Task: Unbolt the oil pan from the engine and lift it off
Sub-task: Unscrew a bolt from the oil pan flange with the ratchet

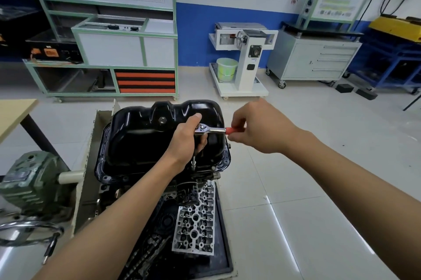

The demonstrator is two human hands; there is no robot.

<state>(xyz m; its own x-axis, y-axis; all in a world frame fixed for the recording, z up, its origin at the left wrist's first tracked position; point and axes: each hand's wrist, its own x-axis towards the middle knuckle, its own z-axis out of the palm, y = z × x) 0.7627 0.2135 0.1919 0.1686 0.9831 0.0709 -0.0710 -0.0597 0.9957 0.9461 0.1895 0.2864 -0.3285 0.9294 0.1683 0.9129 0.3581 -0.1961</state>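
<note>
A glossy black oil pan (141, 138) sits bolted on top of the upturned engine (200, 177), its flange running round the edge. A ratchet wrench (210, 130) with a red handle stands on a long extension whose socket (193, 166) meets a bolt on the pan's near flange. My left hand (190, 140) grips the extension just under the ratchet head, thumb up against the head. My right hand (255, 129) holds the red handle, which points to the right. A drain plug (162, 120) shows on the pan's far wall.
A grey cylinder head (196, 222) lies on a black tray (225, 234) below the engine. A green gearbox (29, 184) of the stand is at left, a wooden table corner (13, 113) at far left. Cabinets, a white stand and a tool chest line the far wall.
</note>
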